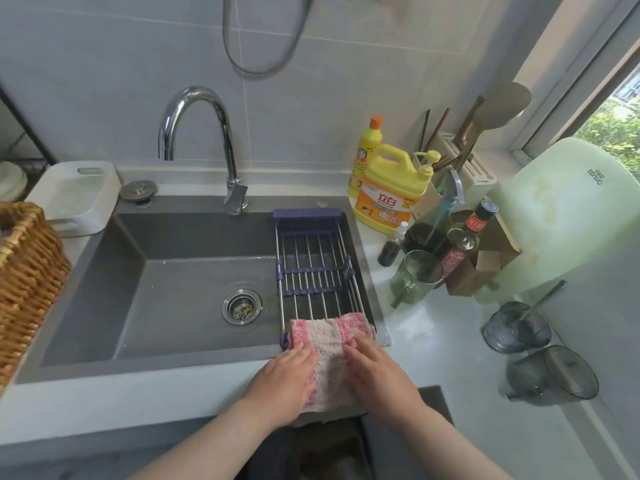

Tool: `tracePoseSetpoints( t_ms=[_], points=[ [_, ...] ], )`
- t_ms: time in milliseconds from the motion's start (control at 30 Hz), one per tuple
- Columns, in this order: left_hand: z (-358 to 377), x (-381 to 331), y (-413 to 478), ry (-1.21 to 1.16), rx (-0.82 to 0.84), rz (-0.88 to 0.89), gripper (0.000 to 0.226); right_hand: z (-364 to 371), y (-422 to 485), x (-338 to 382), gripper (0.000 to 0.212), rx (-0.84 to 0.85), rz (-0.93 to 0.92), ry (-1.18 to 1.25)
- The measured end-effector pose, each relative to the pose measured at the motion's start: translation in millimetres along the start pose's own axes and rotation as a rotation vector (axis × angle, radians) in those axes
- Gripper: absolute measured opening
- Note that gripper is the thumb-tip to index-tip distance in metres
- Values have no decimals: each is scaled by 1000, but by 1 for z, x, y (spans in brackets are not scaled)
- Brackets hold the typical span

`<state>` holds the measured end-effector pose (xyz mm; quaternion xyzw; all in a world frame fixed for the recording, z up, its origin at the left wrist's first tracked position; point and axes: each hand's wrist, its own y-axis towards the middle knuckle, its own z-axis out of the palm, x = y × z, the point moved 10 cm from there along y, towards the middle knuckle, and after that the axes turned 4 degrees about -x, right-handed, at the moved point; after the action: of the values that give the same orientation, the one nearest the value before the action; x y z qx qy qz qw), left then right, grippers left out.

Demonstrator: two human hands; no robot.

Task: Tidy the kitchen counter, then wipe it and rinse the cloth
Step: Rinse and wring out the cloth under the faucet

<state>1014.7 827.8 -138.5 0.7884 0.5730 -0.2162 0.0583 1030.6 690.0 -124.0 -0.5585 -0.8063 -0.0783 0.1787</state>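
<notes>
A pink and beige cloth [329, 348] is draped over the near end of the purple drying rack [313, 258] and hangs down over the sink's front rim. My left hand [284, 379] lies flat on the cloth's left side. My right hand [377, 372] lies flat on its right side. Both hands press the cloth with fingers together. The grey sink [166, 271] is to the left, with a chrome faucet [207, 133] behind it and no water running.
Detergent bottles [388, 188], a dark sauce bottle [464, 244] and a green glass [414, 277] stand right of the sink. Two grey glass bowls [540, 355] and a pale cutting board [568, 209] sit further right. A wicker basket [24, 282] and white tray [76, 195] are left.
</notes>
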Motion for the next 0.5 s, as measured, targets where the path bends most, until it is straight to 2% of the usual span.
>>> tracePoseSetpoints(
  t_ms=[167,500],
  points=[
    [16,3,3,140,71,-48,77,23,-2,-5,64,99,94,18],
    [9,8,16,205,96,-55,79,33,18,-13,71,163,106,-71]
  ],
)
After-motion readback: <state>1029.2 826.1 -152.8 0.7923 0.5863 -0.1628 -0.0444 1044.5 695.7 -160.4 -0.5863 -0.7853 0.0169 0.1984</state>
